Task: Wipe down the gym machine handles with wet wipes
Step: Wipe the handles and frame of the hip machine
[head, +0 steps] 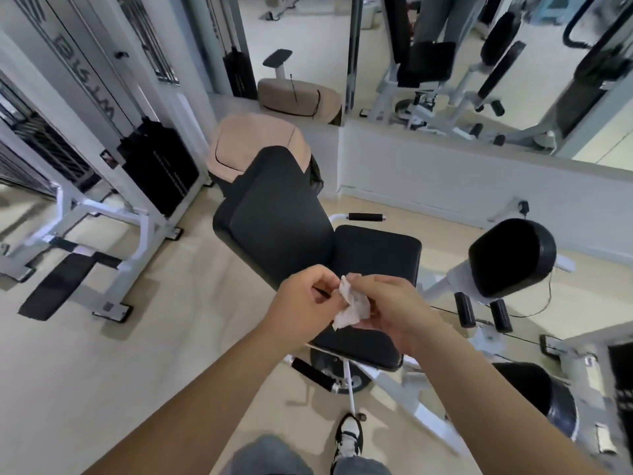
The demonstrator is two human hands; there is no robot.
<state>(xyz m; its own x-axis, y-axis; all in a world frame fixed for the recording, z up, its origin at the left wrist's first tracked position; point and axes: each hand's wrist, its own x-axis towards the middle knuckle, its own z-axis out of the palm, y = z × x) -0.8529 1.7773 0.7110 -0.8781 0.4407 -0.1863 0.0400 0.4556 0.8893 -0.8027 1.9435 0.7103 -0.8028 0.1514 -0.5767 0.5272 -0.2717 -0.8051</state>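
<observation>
A crumpled white wet wipe sits between both my hands, above the black seat of a gym machine. My left hand pinches the wipe's left edge with curled fingers. My right hand cups and grips it from the right. One black foam handle sticks out beyond the seat at the far side. A second black handle sticks out under the seat's near edge, on the white frame. Neither hand touches a handle.
A black backrest rises left of the seat, with a tan bin behind it. A white weight-stack machine stands at left. A black pad with rollers is at right. A mirror lines the far wall. My shoe is below.
</observation>
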